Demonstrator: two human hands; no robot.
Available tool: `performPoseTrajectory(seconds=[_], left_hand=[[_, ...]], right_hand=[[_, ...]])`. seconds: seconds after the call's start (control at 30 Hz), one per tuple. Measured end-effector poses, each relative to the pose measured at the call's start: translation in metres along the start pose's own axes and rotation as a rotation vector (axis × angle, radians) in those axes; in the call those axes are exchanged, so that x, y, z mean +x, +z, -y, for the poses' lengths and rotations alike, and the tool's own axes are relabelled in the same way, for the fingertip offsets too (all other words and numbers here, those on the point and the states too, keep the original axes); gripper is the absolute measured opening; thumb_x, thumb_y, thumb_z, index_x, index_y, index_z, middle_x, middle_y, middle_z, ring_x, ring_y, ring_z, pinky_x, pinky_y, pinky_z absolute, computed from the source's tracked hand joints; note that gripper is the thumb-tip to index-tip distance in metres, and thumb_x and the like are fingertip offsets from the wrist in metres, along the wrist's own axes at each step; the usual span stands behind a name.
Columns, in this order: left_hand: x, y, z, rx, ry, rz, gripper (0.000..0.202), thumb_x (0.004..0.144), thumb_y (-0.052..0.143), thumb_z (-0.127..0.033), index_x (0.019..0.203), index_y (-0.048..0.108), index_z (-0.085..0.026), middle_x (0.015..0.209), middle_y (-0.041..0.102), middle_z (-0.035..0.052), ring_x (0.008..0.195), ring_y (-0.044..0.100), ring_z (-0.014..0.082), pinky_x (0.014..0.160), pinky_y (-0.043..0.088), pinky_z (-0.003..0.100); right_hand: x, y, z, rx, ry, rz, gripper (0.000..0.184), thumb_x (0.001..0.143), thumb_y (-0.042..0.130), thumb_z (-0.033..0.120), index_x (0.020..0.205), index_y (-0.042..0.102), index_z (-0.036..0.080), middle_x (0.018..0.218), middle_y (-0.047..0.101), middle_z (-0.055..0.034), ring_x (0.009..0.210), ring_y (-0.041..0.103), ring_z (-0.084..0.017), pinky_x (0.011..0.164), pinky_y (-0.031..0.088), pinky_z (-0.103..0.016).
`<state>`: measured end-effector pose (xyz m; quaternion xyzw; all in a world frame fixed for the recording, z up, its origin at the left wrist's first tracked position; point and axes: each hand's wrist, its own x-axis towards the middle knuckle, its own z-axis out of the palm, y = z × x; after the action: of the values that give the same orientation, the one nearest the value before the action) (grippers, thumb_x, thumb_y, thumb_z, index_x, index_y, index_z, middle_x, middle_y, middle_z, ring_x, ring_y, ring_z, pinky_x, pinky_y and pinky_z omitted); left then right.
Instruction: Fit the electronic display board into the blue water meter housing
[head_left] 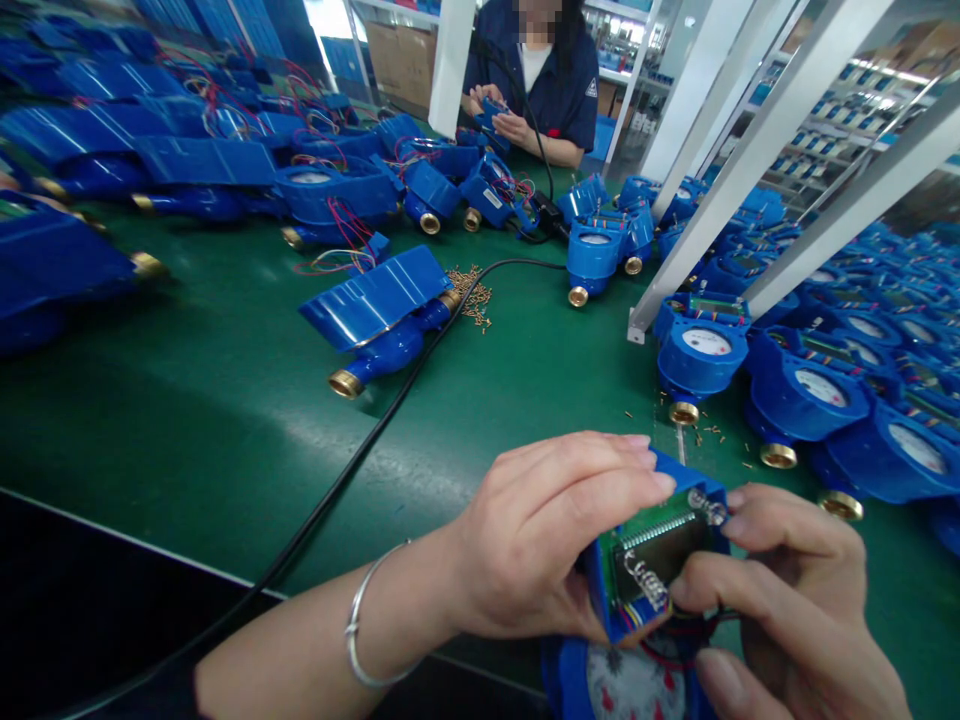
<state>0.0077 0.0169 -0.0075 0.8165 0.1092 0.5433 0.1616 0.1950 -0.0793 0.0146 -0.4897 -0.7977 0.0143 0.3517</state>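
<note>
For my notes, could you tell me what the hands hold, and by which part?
Blue plastic module with green circuit board: left hand grips its left side, right hand its right edge.

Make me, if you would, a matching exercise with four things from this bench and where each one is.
Things:
1. blue module
2. brass screws
3. black cable
4. silver bracelet

Places:
A. around the left wrist
B. trailing across the green mat
C. gripped by the left hand and the right hand
D. piled loose beside a lidded meter

Pairs: 1-C, 2-D, 3-B, 4-A.
</note>
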Motion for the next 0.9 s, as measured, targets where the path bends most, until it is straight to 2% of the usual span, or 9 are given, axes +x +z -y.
performPoseTrajectory(seconds=[0.07,0.2,0.33,0.53,0.7,0.9], left_hand=[[0.0,0.0,0.0,0.017,-0.004,0.003,0.05,0.076,0.072,-0.043,0.108,0.058,-0.007,0.102,0.071,0.0152,0.102,0.069,0.0219,0.094,0.057,0.03],[-0.001,0.0,0.0,0.035,-0.011,0.011,0.048,0.078,0.071,-0.039,0.109,0.058,-0.004,0.104,0.07,0.0176,0.105,0.068,0.0227,0.096,0.056,0.03],[-0.003,0.0,0.001,0.015,-0.044,0.024,0.048,0.076,0.074,-0.037,0.11,0.058,-0.006,0.106,0.069,0.0179,0.105,0.067,0.0235,0.096,0.056,0.03],[-0.003,-0.006,0.004,-0.058,-0.07,0.103,0.043,0.084,0.066,-0.038,0.114,0.057,-0.009,0.109,0.069,0.0174,0.108,0.066,0.0231,0.093,0.057,0.032],[-0.001,-0.006,0.004,-0.069,-0.089,0.114,0.055,0.075,0.074,-0.044,0.115,0.056,-0.011,0.109,0.069,0.0163,0.105,0.068,0.0231,0.09,0.058,0.03],[0.003,-0.002,0.002,-0.102,-0.12,0.055,0.069,0.061,0.083,-0.045,0.114,0.056,-0.01,0.105,0.071,0.0141,0.097,0.069,0.0197,0.087,0.058,0.026]], right_hand=[[0.0,0.002,0.0,0.0,0.018,-0.024,0.007,0.086,0.059,0.027,0.085,0.063,0.022,0.102,0.042,-0.0066,0.1,0.048,-0.023,0.082,0.046,-0.035],[-0.002,0.007,-0.003,-0.018,0.04,-0.075,0.004,0.083,0.064,0.02,0.081,0.063,0.022,0.104,0.043,-0.0055,0.096,0.049,-0.021,0.082,0.045,-0.034],[-0.002,0.01,-0.005,0.013,0.044,-0.058,0.005,0.086,0.063,0.018,0.082,0.064,0.022,0.103,0.043,-0.0059,0.096,0.048,-0.019,0.084,0.043,-0.034],[0.003,0.009,-0.005,-0.01,0.002,-0.094,0.006,0.084,0.064,0.019,0.08,0.065,0.023,0.097,0.045,-0.0043,0.095,0.05,-0.02,0.079,0.045,-0.033],[0.003,0.01,-0.006,-0.076,-0.03,-0.113,0.009,0.085,0.064,0.02,0.076,0.064,0.023,0.094,0.046,-0.0038,0.092,0.052,-0.019,0.076,0.045,-0.031],[-0.002,0.02,-0.004,-0.192,-0.156,-0.256,0.011,0.08,0.067,0.011,0.079,0.063,0.021,0.093,0.056,-0.0033,0.095,0.055,-0.021,0.076,0.044,-0.032]])
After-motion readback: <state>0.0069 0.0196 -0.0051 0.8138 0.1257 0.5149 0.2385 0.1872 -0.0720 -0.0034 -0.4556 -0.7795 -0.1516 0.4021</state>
